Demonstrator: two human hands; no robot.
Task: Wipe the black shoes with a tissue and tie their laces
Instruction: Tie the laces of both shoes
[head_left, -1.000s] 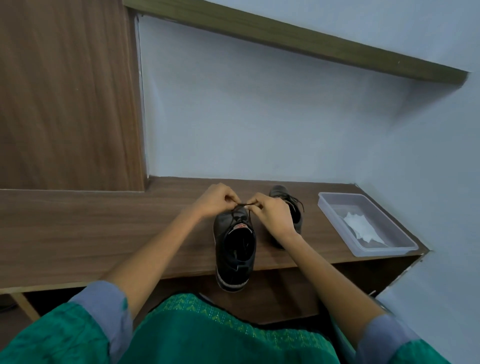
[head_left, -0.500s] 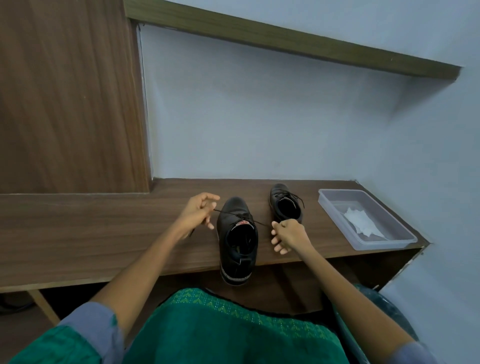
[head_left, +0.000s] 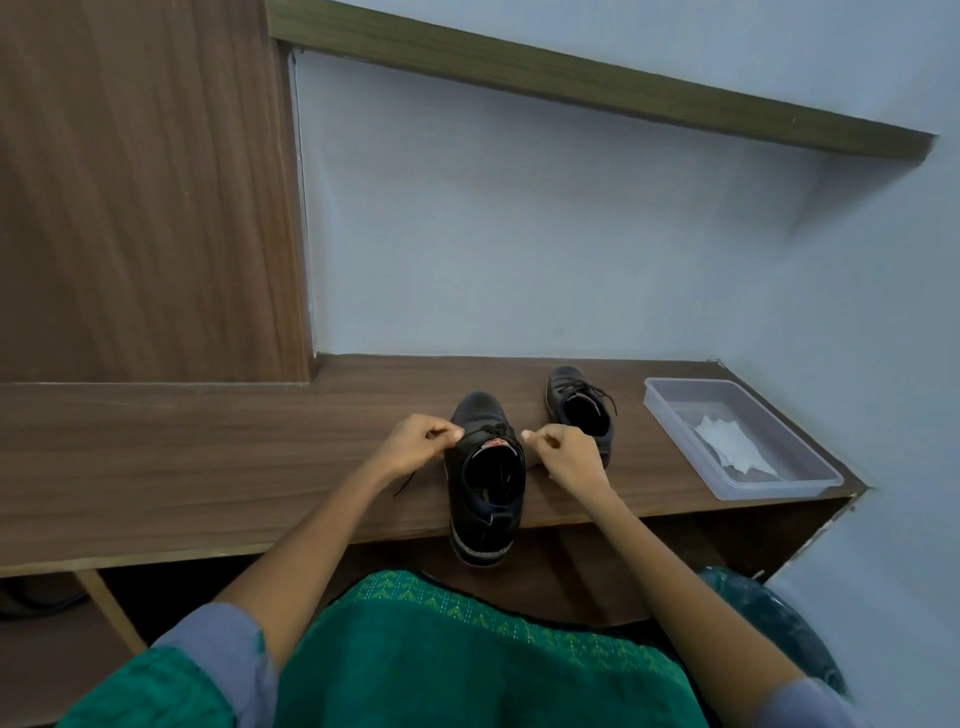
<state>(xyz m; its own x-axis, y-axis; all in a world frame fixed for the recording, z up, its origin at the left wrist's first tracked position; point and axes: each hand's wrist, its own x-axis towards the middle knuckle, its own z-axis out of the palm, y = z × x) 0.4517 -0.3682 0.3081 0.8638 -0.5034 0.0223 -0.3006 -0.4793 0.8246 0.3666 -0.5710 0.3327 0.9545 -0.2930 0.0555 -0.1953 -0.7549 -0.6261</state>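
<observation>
Head view: the left hand (head_left: 418, 447) has its fingers curled, thumb and forefinger pinching 1 end of the black lace (head_left: 485, 430) just left of the near shoe (head_left: 485, 478); a loose lace tail (head_left: 408, 482) trails from under that hand onto the wood. The right hand (head_left: 563, 457) is curled the same way at the shoe's right side, thumb and forefinger pinched together — on the other lace end, though the strand itself is too thin to make out there. The near shoe stands toe toward the wall, its heel overhanging the front edge of the wooden desk (head_left: 182, 467). The second shoe (head_left: 579, 410) sits just behind and right of it, partly hidden by the right hand. Further right, near the desk's end, a clear plastic tray (head_left: 675, 400) holds a crumpled white tissue (head_left: 730, 444). The desk runs into a corner of pale blue-grey wall (head_left: 519, 234) — a wood panel (head_left: 140, 182) rises at the left, and a narrow wooden shelf (head_left: 597, 88) crosses above.
</observation>
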